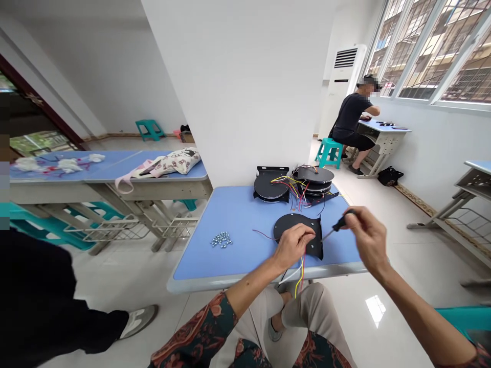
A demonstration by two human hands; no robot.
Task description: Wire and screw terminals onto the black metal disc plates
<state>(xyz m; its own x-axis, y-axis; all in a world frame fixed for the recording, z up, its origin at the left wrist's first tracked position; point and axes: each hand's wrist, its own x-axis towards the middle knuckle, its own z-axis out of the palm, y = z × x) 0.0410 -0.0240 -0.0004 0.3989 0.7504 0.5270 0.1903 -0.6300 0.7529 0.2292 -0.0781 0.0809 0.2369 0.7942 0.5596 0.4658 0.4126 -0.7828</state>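
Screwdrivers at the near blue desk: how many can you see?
1. The screwdriver is in the right hand, its shaft pointing toward the black plate under the left hand. Others could be hidden behind the stacked parts.

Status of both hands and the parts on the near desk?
Left hand, at the near black unit, grip unclear
Right hand, closed around the screwdriver
Screwdriver, slanted, tip by the unit's right edge
Near black unit, lying flat
Yellow wire, hanging past the desk edge
Small metal fasteners, loose in a pile
Rear-right black units, stacked

Tilted screwdriver (pixel 339 224) beside flat, rounded black plate (pixel 292 220)
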